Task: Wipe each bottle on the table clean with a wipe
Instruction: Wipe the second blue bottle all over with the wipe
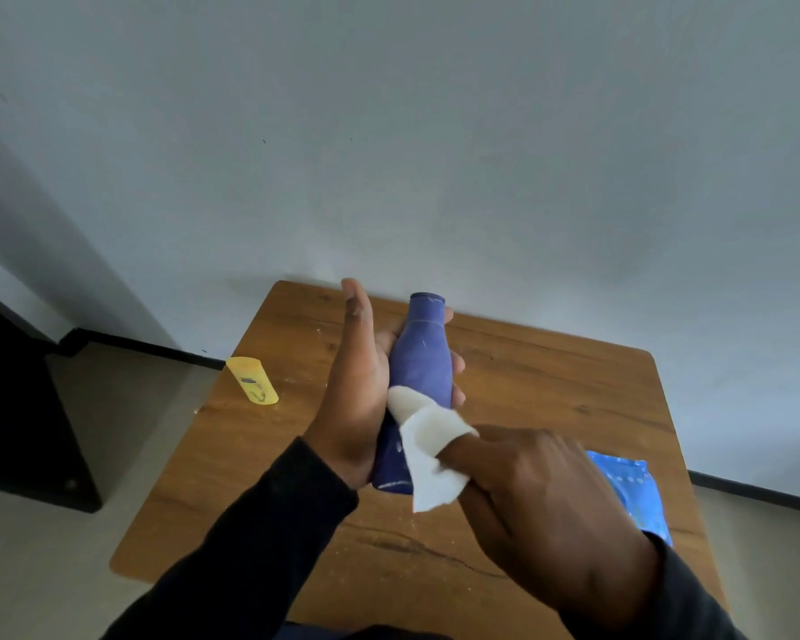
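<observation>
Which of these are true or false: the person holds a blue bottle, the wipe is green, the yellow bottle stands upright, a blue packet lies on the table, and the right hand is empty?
1. The left hand holds the blue bottle. True.
2. The wipe is green. False: it is white.
3. The yellow bottle stands upright. False: it lies on its side near the left edge of the table.
4. A blue packet lies on the table. True, partly hidden behind the right arm.
5. The right hand is empty. False: it holds the wipe against the blue bottle.
</observation>
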